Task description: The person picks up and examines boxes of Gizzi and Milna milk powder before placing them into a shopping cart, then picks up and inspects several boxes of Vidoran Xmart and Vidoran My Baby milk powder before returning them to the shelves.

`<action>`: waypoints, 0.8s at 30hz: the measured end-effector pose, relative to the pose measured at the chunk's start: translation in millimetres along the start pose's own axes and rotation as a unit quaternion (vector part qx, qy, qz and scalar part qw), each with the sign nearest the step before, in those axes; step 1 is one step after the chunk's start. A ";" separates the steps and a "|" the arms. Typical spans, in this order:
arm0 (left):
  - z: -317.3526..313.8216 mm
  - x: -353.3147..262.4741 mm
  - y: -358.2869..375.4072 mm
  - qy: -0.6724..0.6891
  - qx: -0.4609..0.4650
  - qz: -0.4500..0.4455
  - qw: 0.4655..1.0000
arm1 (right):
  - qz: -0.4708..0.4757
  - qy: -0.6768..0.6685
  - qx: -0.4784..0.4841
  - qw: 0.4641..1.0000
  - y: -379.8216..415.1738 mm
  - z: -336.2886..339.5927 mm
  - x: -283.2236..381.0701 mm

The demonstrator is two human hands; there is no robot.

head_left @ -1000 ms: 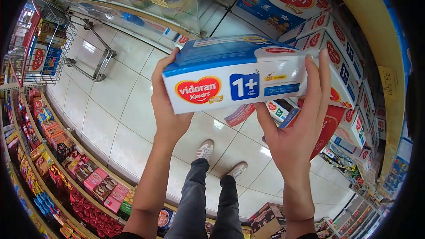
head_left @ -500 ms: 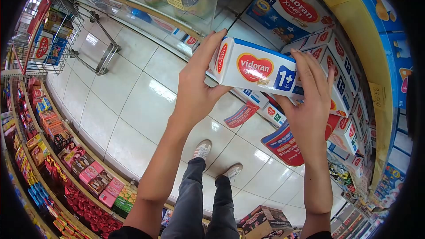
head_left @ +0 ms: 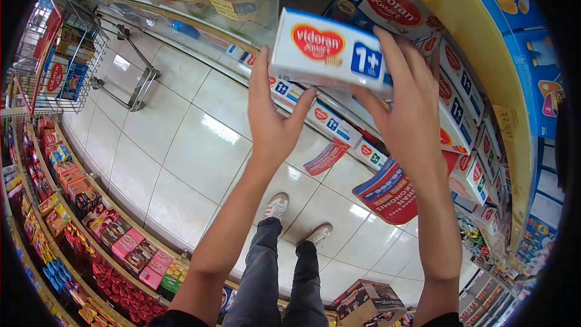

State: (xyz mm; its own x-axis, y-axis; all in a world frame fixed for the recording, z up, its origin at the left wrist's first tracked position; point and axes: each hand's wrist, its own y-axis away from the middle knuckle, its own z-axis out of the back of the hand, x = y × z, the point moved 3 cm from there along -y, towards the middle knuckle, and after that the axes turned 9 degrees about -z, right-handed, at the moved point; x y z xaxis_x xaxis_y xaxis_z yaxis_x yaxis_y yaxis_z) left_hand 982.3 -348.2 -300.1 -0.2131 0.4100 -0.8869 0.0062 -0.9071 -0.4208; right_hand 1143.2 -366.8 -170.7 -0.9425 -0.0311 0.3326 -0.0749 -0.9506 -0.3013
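A white and blue Vidoran 1+ box (head_left: 321,54) is held up before the shelf, its long side tilted down to the right. My right hand (head_left: 402,91) grips its right end, thumb below and fingers over the top. Just below the box's left end, my left hand (head_left: 275,106) is open, with thumb and fingers apart and nothing between them. Behind the box, a large Vidoran Xmart pack (head_left: 387,3) stands on the shelf. More Vidoran boxes (head_left: 457,109) are stacked to the right of my right hand.
A wire cart (head_left: 60,66) holding packs stands at the upper left. Snack shelves (head_left: 121,236) curve along the lower left. Red and blue promotional tags (head_left: 387,194) stick out from the shelf edge. An open carton (head_left: 369,303) sits at the bottom, right of my legs.
My left hand has let go of the box and opened. The box has moved left and up in my right hand, uncovering more of the lower boxes.
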 end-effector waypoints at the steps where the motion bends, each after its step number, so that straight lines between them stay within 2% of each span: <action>1: -6.5 -0.3 2.9 0.003 0.008 0.002 1.000 | -0.005 -0.026 0.013 1.000 -9.1 -1.4 -5.8; 2: -13.5 -2.4 4.0 -0.019 0.019 0.006 1.000 | -0.012 -0.053 0.025 0.998 -18.3 -3.6 -13.3; 3: -20.9 -6.2 3.9 -0.041 0.032 0.010 0.999 | 0.051 0.045 -0.014 0.998 -27.0 -3.0 -22.5; 4: -28.0 -7.7 4.6 -0.062 0.046 0.015 0.997 | 0.067 0.040 -0.015 0.997 -33.7 -4.5 -31.5; 5: -36.7 -2.7 7.2 -0.016 0.057 0.021 0.998 | 0.082 0.036 -0.016 0.996 -38.7 -5.7 -40.5; 7: -46.6 -5.0 7.3 -0.051 0.053 0.011 0.997 | 0.131 0.057 -0.027 0.989 -47.2 -4.7 -48.0; 10: -54.2 -4.3 10.2 -0.044 0.068 0.001 0.997 | -0.032 0.068 0.130 0.989 -62.5 10.3 -38.2; 13: -60.1 5.4 11.6 -0.001 0.117 -0.015 0.993 | -0.027 0.111 0.061 0.992 -53.6 8.3 -23.1; 16: -62.2 12.0 20.1 -0.024 0.174 0.039 0.984 | -0.019 0.140 0.013 0.990 -51.7 -2.0 -18.1; 20: -49.2 30.6 59.7 0.009 0.145 0.105 0.984 | -0.086 0.091 0.074 0.989 -58.1 2.4 -10.5; 21: -45.1 41.5 79.6 0.016 0.127 0.096 0.987 | -0.096 0.087 0.089 0.988 -57.8 3.2 -7.9; 24: -20.1 49.9 144.1 0.046 0.159 0.273 0.947 | -0.157 0.036 0.156 0.974 -65.0 12.9 -2.8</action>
State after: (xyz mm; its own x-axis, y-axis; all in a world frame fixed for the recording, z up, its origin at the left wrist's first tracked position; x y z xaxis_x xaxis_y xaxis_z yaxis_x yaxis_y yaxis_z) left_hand 992.2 -456.5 -408.9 -0.1772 -0.1364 -0.9747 -0.2075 -0.9629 0.1724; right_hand 1154.9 -309.0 -140.6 -0.9100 0.2883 0.2979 -0.2719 -0.9575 0.0959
